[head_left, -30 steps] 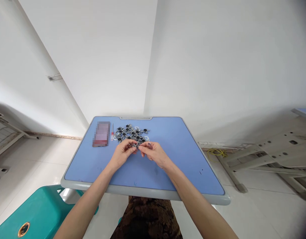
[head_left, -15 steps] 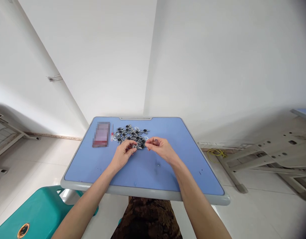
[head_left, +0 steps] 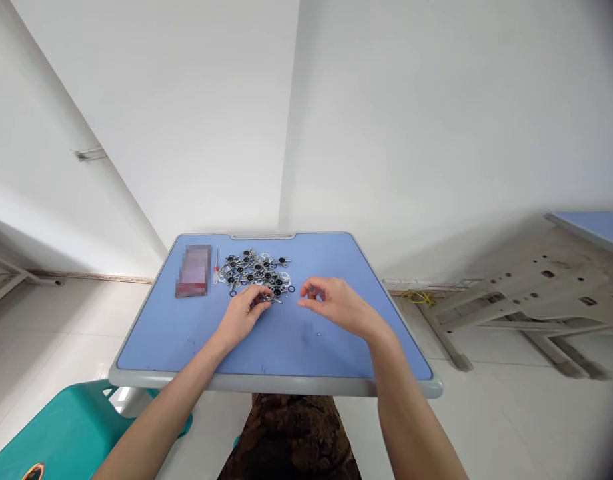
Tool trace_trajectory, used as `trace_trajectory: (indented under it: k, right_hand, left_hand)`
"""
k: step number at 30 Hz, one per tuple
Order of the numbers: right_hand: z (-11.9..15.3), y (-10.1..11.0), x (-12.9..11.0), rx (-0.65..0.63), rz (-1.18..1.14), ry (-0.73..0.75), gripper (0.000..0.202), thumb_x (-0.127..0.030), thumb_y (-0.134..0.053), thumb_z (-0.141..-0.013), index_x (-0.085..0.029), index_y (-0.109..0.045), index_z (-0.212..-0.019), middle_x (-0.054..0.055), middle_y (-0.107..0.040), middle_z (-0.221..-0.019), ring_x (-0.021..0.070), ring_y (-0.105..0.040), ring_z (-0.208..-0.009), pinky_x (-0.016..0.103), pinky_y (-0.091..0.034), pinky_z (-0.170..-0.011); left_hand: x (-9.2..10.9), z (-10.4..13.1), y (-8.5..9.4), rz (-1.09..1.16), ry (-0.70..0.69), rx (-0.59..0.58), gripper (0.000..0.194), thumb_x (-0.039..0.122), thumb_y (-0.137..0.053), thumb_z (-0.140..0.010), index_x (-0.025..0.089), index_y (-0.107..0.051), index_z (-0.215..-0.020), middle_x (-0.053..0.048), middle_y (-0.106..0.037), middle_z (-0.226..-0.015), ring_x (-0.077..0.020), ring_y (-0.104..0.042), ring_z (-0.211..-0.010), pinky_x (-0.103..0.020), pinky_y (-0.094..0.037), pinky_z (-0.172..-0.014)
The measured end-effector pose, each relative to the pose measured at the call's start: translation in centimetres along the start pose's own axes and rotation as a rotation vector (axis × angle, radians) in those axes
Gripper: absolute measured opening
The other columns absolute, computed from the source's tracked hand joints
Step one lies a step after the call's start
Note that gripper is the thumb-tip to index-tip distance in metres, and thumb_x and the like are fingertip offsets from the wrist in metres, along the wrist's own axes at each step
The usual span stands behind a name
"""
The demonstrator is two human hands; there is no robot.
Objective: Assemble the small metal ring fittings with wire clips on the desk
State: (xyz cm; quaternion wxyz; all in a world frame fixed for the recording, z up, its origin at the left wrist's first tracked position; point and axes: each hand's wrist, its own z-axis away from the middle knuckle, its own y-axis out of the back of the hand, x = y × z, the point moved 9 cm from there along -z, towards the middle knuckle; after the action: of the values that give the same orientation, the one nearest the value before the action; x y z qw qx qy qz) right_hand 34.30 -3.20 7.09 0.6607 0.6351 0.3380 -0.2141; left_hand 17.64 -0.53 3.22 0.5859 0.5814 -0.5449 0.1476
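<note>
My left hand (head_left: pixel 242 313) is closed at the near edge of a pile of small metal parts with black round centres (head_left: pixel 257 267). Its thumb and fingertips pinch a small silver metal part (head_left: pixel 267 298), mostly hidden by the fingers. To the right of the pile, my right hand (head_left: pixel 335 303) hovers with thumb and fingers apart, and nothing shows between them. A thin black ring (head_left: pixel 291 289) lies on the table between the pile and my right fingertips. Another dark ring (head_left: pixel 232 293) lies at the pile's near left side.
A screwdriver with a red and clear handle (head_left: pixel 215 273) lies left of the pile, beside a blurred flat rectangular item (head_left: pixel 193 270). A tiny piece (head_left: pixel 318 334) rests on the blue table (head_left: pixel 296 357). A green stool (head_left: pixel 61 427) stands at lower left.
My right hand has drawn back to the right from the pile, its fingers now apart. The black ring there has come into sight. My left hand stays at the pile while the view shifts slightly.
</note>
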Motion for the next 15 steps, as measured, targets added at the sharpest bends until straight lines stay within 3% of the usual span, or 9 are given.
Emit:
trace_trajectory:
  k: [2,6,10,15]
  right_hand:
    - [1.3,-0.7,0.1,-0.086,0.046,-0.015,0.011,-0.032,-0.062,-0.076,-0.022,-0.063,-0.080,-0.002,-0.061,-0.068,0.0107,-0.046,-0.053,0.024,-0.033,-0.052]
    - [2.2,-1.4,0.4,-0.059,0.036,-0.037,0.014,-0.033,-0.061,-0.077,-0.021,-0.064,-0.082,0.002,-0.065,-0.077,0.0140,-0.052,-0.062,0.026,-0.036,-0.056]
    - [1.0,-2.2,-0.7,-0.040,-0.022,0.008,0.022,-0.042,-0.057,-0.080,-0.022,-0.066,-0.079,0.001,-0.063,-0.074,0.0129,-0.049,-0.060,0.025,-0.037,-0.056]
    - [-0.7,-3.0,-2.2,-0.027,-0.086,0.081,0.022,-0.039,-0.057,-0.080,-0.020,-0.066,-0.073,0.000,-0.060,-0.066,0.0115,-0.045,-0.056,0.024,-0.033,-0.051]
  left_hand:
    - [0.3,0.0,-0.1,0.018,-0.008,-0.010,0.015,0.019,-0.053,-0.085,0.021,-0.059,-0.099,-0.002,-0.061,-0.093,-0.0139,-0.053,-0.075,-0.026,-0.044,-0.070]
    - [0.8,0.0,0.1,0.085,-0.011,0.002,0.016,0.022,-0.054,-0.085,0.021,-0.059,-0.101,-0.002,-0.061,-0.091,-0.0141,-0.053,-0.074,-0.026,-0.044,-0.070]
    - [1.0,0.1,0.2,0.114,-0.042,0.003,0.018,0.023,-0.054,-0.085,0.021,-0.059,-0.102,-0.002,-0.060,-0.090,-0.0140,-0.053,-0.075,-0.027,-0.044,-0.074]
    - [0.9,0.2,0.3,0.110,-0.042,0.011,0.017,0.025,-0.056,-0.084,0.021,-0.061,-0.101,-0.002,-0.060,-0.089,-0.0144,-0.054,-0.076,-0.028,-0.045,-0.074]
